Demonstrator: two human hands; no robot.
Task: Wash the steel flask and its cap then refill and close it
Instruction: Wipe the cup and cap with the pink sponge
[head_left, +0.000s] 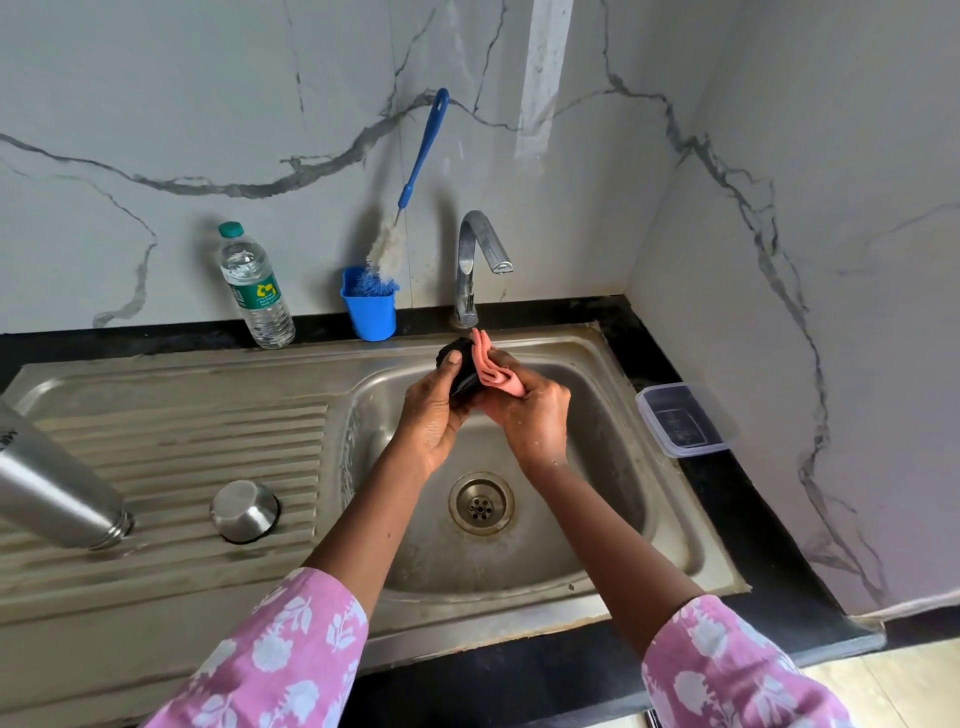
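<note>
Just below the tap (475, 260), the left hand (434, 415) curls its fingers round the black cap (456, 358), thumb pressed on its side. The right hand (532, 418) pinches a folded pink cloth (491, 369) against the cap's right face. Both are held over the basin, so rinsing probably needs only a slight lift toward the spout. The flask (52, 483) lies on the drainboard well to the left, nearer the left hand. Its long axis slants, with the open mouth toward the basin. Lettering at its cut-off end is unreadable. The bottle (254, 288) has a green label, its print too small to read.
</note>
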